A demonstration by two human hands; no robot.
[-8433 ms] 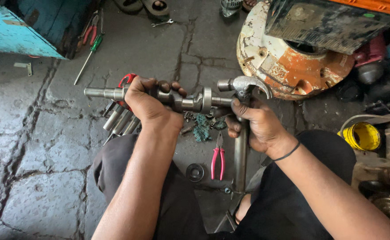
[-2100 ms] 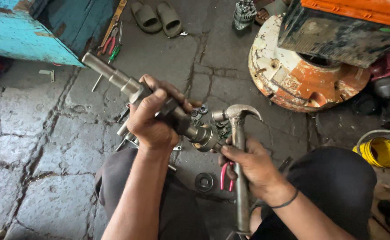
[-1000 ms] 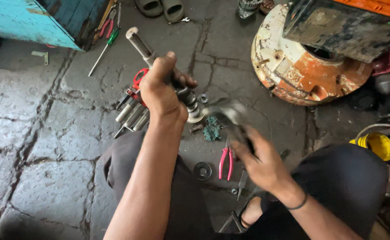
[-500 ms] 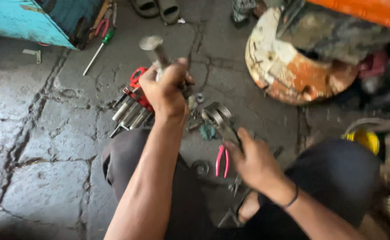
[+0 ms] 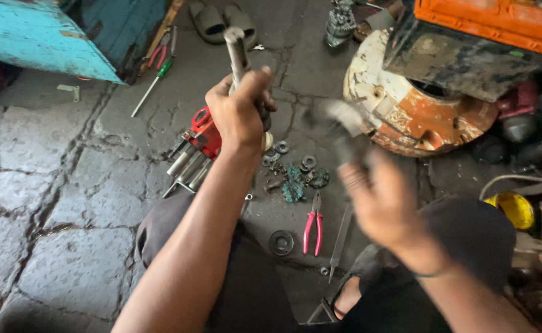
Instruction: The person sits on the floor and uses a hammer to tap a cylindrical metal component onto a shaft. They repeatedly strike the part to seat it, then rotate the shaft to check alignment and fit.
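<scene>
Left hand point(image 5: 240, 114): fist clamped on upright steel shaft point(image 5: 239, 52)
Right hand point(image 5: 385, 206): blurred, gripping steel claw hammer point(image 5: 339, 123)
Risk: a glancing blow could hit knuckles

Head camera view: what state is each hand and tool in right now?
Left hand: closed around the metal shaft.
Metal shaft: held upright.
Right hand: blurred, gripping the hammer.
Hammer: raised, blurred.
Pink pliers: lying on the floor, untouched.
Green screwdriver: lying on the floor.
</scene>
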